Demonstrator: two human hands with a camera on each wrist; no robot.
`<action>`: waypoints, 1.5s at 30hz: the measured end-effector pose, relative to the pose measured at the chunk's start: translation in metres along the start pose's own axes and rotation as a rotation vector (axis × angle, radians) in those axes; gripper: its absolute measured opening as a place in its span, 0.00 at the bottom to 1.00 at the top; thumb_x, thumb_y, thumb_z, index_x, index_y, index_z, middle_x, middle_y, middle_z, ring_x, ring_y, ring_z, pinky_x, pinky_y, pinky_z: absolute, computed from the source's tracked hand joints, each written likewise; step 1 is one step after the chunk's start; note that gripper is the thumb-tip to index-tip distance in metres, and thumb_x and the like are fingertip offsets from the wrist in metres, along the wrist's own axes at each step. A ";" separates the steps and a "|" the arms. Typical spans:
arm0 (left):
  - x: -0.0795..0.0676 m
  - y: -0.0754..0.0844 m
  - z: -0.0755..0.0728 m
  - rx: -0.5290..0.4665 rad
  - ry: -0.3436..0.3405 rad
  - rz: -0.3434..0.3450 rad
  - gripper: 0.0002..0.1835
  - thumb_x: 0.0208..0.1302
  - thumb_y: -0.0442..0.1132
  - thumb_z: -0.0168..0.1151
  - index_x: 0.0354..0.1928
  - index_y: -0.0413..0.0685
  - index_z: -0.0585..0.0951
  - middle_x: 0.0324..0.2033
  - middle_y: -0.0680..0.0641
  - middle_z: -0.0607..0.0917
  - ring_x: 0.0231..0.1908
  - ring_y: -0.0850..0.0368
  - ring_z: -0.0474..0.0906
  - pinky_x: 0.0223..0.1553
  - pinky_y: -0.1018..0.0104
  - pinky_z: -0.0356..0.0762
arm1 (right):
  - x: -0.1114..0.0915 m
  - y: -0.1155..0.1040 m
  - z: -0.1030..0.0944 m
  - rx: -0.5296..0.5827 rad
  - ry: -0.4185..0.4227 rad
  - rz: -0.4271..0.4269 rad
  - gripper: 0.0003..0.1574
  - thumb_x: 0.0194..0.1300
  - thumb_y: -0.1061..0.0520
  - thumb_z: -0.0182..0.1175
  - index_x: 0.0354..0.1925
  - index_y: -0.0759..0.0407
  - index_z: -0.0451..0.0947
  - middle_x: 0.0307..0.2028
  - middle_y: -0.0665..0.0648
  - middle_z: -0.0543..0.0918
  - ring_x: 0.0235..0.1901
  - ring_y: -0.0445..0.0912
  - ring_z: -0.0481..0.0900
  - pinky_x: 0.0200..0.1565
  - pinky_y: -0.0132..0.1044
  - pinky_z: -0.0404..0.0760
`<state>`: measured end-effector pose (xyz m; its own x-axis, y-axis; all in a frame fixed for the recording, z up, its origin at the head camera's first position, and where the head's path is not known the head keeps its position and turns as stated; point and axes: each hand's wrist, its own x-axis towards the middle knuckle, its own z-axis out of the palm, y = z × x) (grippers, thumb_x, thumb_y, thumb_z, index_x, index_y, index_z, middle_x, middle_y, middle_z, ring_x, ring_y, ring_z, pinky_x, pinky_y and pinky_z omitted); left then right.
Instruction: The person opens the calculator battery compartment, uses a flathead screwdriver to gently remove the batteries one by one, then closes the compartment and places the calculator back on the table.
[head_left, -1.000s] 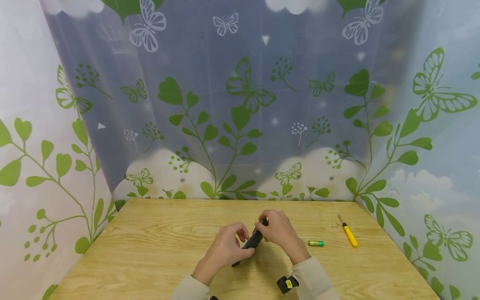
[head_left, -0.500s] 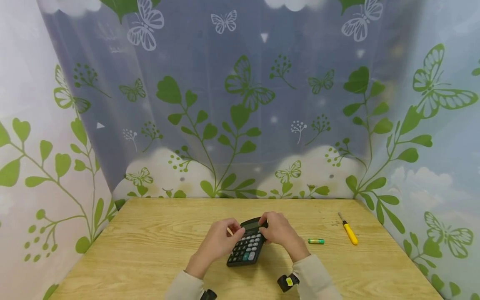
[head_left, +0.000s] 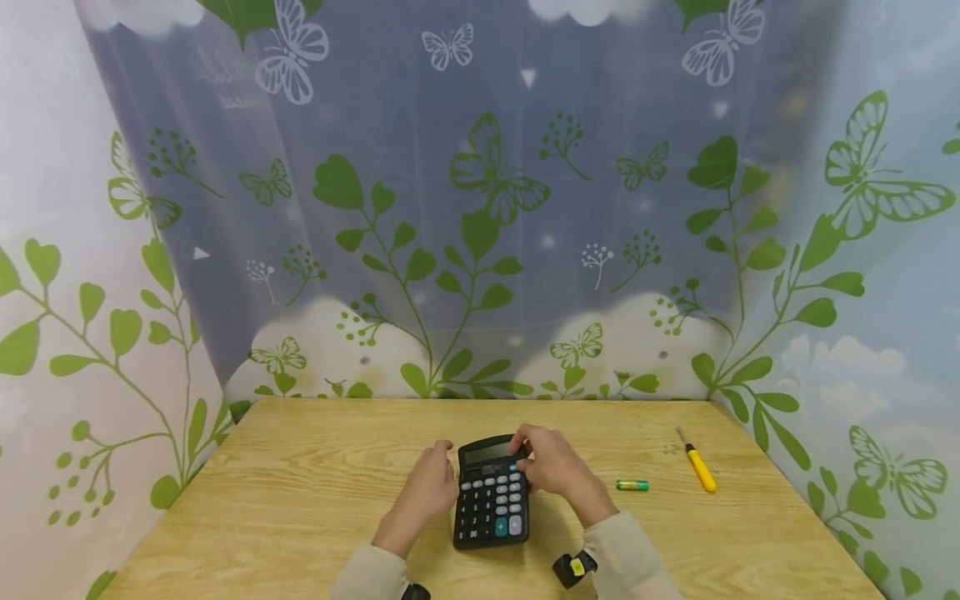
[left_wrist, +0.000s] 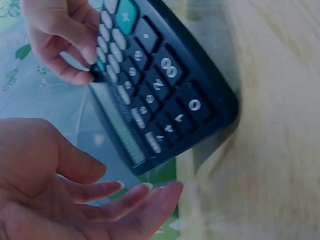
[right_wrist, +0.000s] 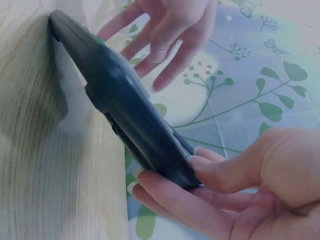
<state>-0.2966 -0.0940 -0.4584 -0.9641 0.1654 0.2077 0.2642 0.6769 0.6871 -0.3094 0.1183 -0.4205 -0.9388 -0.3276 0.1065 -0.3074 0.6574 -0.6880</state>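
A black calculator [head_left: 491, 500] with grey, black and teal keys is tilted up off the wooden table, its keys and display facing the head camera. My right hand [head_left: 553, 461] pinches its upper right corner; in the right wrist view the thumb lies on the face and the fingers [right_wrist: 185, 205] are underneath. Beside the calculator's left edge is my left hand [head_left: 427, 492]. The left wrist view shows that hand [left_wrist: 75, 195] with its fingers extended and a gap between them and the calculator [left_wrist: 150, 95].
To the right on the wooden table [head_left: 315, 467] lies a green battery [head_left: 632, 485]. Farther right is a screwdriver [head_left: 699, 467] with a yellow handle, and a few tiny bits [head_left: 670, 450] lie beside it. A patterned curtain [head_left: 480, 250] stands behind the table.
The calculator has turned from edge-on to face the head camera, its lower end swinging round. My left hand has let go of it and moved left; my right hand keeps its hold.
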 end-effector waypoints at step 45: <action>-0.006 -0.003 0.001 -0.137 -0.104 -0.147 0.31 0.74 0.28 0.48 0.75 0.23 0.55 0.51 0.18 0.80 0.14 0.49 0.80 0.14 0.55 0.82 | 0.007 0.008 0.016 0.013 -0.019 0.114 0.21 0.75 0.68 0.54 0.63 0.71 0.71 0.37 0.65 0.84 0.26 0.48 0.85 0.24 0.44 0.90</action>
<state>-0.2913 -0.0961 -0.4628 -0.9883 0.1494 0.0303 0.1145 0.5965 0.7944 -0.3155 0.1105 -0.4364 -0.9644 -0.2641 0.0141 -0.1971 0.6820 -0.7043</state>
